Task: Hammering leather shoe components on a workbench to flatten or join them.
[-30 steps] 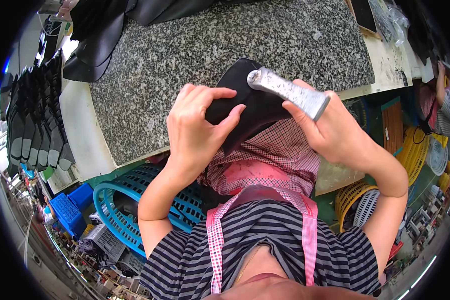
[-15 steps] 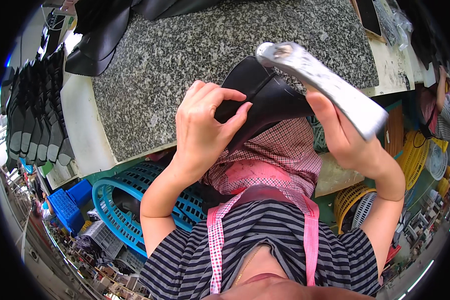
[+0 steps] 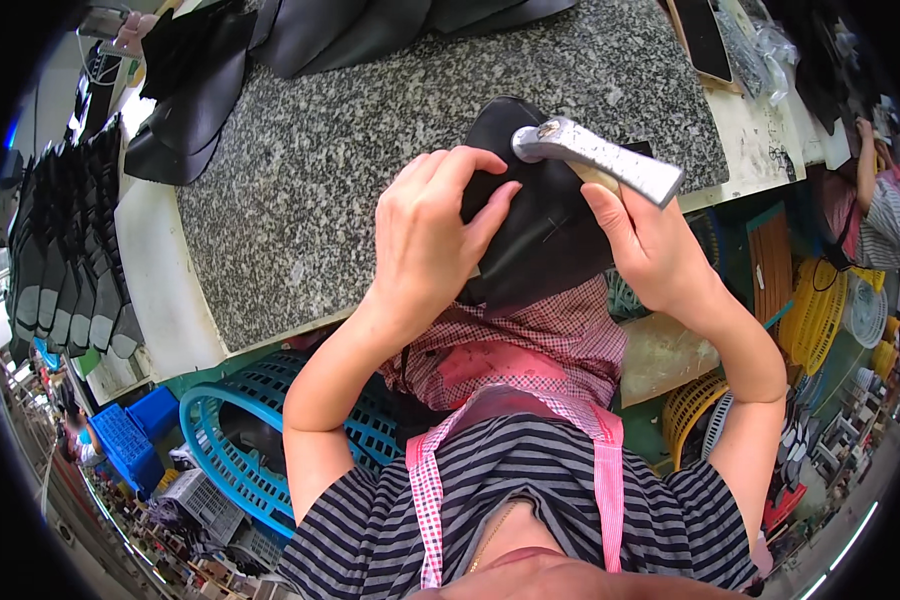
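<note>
A black leather piece (image 3: pixel 545 235), perhaps a boot upper, lies over the near edge of the speckled stone slab (image 3: pixel 310 180) and hangs toward my lap. At its left edge my left hand (image 3: pixel 420 225) grips it, thumb and forefinger on the leather, the other fingers curled. My right hand (image 3: pixel 660 250) is wrapped around the handle of a hammer (image 3: pixel 615 165) with a silvery metal head. The round face of that head is at the leather's upper part, just right of my left fingertips; whether it touches cannot be told. Most of the handle is hidden by my fingers.
More black leather pieces (image 3: pixel 320 35) lie along the slab's far side. Stacked black pieces with grey ends (image 3: pixel 60 270) stand at the left. A blue basket (image 3: pixel 205 430) is below the table, a yellow one (image 3: pixel 685 415) at the right. Another person (image 3: pixel 875 190) is at far right.
The hammer has come down and left, toward the leather. The leather has turned and spread flatter, and its seam is no longer in sight. My left hand has shifted slightly right.
</note>
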The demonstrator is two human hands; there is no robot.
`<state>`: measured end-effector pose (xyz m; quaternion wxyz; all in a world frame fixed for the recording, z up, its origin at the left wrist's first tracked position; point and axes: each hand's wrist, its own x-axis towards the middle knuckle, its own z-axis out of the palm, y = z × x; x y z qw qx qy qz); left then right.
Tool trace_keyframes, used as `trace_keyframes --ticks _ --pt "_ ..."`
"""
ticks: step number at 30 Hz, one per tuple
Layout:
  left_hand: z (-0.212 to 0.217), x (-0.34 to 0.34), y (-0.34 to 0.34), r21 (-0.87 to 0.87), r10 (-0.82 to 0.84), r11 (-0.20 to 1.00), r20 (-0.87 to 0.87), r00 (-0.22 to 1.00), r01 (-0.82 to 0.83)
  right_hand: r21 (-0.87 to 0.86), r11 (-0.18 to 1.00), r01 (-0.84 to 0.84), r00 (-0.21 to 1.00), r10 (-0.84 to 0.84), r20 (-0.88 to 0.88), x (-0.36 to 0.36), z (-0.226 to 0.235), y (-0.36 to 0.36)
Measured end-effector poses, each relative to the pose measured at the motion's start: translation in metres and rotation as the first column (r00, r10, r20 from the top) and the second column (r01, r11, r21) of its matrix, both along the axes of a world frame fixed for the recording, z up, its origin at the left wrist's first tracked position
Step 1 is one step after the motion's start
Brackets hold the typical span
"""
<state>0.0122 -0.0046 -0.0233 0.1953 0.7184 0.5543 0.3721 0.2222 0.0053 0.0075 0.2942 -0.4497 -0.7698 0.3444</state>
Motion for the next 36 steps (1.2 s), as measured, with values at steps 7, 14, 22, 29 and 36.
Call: trace_keyframes --ticks 7,14,22,29,36 --pt "0.002 -0.014 -0.008 0.086 -0.059 0.994 -0.100 0.993 0.067 -0.018 1.000 0.016 0.999 -0.015 0.030 0.009 -0.013 0.003" --pt "0.010 -0.010 -0.007 -0.026 0.015 1.000 -0.036 0.999 -0.015 0.000 1.000 0.009 1.000 -0.009 -0.028 0.010 -0.013 0.003" --pt "0.012 -0.010 -0.007 -0.074 -0.012 0.997 -0.025 1.000 0.010 -0.233 0.972 -0.014 0.999 0.022 0.033 0.012 0.015 0.014" --pt "0.014 -0.012 -0.001 -0.136 -0.036 0.990 -0.009 0.999 0.034 -0.263 0.961 -0.087 0.987 0.118 0.106 0.009 0.021 0.004" --pt "0.018 -0.016 0.006 -0.197 -0.063 0.979 -0.036 0.997 0.054 -0.122 0.990 -0.070 0.997 0.072 0.014 0.009 0.013 -0.005"
